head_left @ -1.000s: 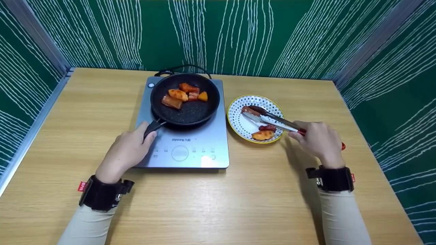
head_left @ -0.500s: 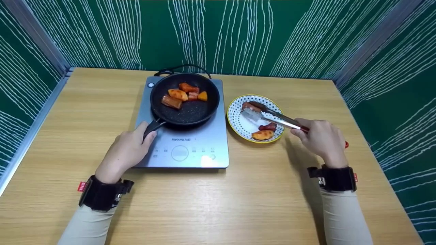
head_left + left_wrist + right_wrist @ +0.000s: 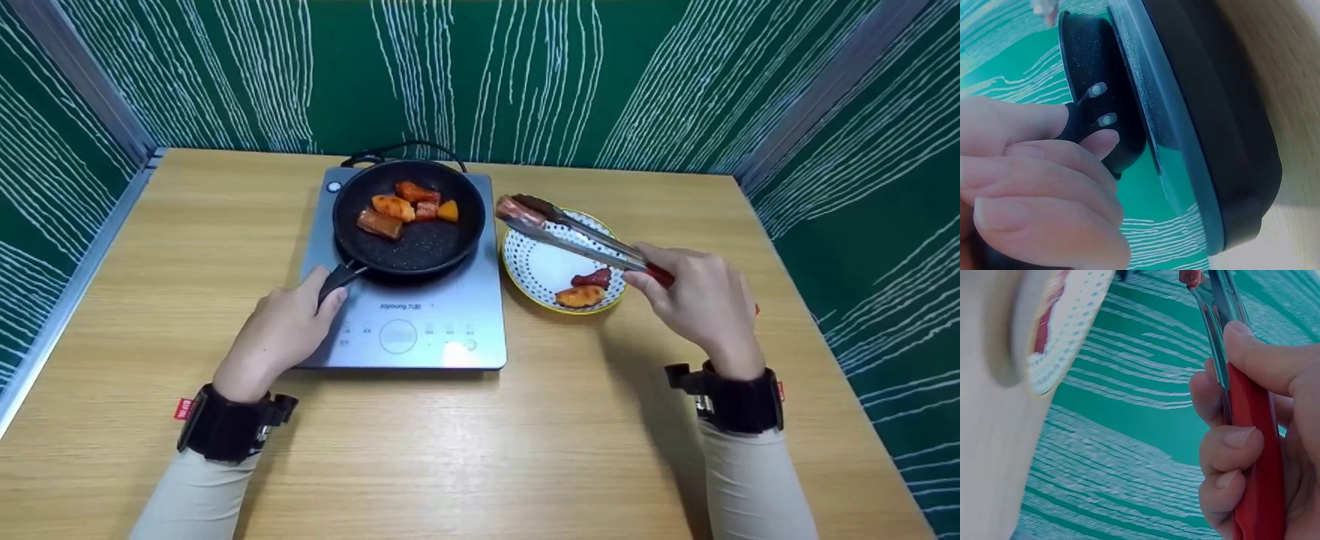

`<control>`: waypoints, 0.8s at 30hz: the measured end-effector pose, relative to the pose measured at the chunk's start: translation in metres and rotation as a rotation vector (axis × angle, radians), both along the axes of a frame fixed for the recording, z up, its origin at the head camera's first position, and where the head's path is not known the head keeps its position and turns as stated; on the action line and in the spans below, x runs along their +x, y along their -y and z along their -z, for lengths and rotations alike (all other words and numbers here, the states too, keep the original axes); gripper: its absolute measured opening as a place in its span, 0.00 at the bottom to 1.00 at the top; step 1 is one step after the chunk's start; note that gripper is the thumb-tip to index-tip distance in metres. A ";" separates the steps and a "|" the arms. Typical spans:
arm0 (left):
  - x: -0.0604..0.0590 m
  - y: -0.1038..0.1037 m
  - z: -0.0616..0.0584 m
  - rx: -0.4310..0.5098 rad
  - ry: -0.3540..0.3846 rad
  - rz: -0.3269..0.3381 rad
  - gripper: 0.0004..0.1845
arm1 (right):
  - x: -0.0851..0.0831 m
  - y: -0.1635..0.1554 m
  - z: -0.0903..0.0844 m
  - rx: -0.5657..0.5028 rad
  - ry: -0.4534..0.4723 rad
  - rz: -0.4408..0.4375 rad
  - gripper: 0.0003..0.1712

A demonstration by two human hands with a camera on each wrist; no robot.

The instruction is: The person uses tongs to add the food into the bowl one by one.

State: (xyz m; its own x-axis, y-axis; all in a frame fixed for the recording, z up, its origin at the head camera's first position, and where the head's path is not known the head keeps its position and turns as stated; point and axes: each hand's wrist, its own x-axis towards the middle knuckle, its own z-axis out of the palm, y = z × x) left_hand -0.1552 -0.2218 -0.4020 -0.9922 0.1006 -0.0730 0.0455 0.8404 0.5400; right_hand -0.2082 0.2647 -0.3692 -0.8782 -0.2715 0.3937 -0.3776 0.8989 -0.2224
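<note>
Our right hand (image 3: 701,300) grips the tongs (image 3: 581,236), their tips pinching a sausage piece (image 3: 512,209) held above the plate's (image 3: 536,271) far rim. Our left hand (image 3: 281,334) curls round the pan handle (image 3: 335,280).

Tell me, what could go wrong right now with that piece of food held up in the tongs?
The sausage piece is pinched only at the tips of the tongs, above the gap between the dotted plate and the pan; if the right hand eases, it could drop onto the cooker or table. The left hand holds only the pan handle, so a nudge could shift the pan.
</note>
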 end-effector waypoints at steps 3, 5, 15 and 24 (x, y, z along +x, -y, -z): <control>-0.001 -0.001 0.000 -0.006 -0.005 0.006 0.15 | 0.000 0.010 -0.005 -0.006 -0.026 -0.027 0.23; -0.001 -0.001 0.001 -0.007 -0.008 0.009 0.16 | -0.003 0.017 -0.009 0.000 -0.032 -0.058 0.22; 0.001 0.002 0.002 -0.018 0.002 -0.008 0.15 | -0.047 0.070 -0.051 0.262 -0.078 -0.243 0.15; 0.000 0.000 0.001 -0.012 0.008 -0.002 0.14 | -0.073 0.109 -0.063 0.452 0.024 -0.258 0.17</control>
State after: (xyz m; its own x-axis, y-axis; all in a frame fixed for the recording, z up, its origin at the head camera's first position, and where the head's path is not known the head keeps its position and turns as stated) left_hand -0.1556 -0.2221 -0.4029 -0.9918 0.0980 -0.0818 0.0400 0.8471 0.5300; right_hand -0.2815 0.1553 -0.3059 -0.7676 -0.6185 0.1680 -0.5990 0.7855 0.1552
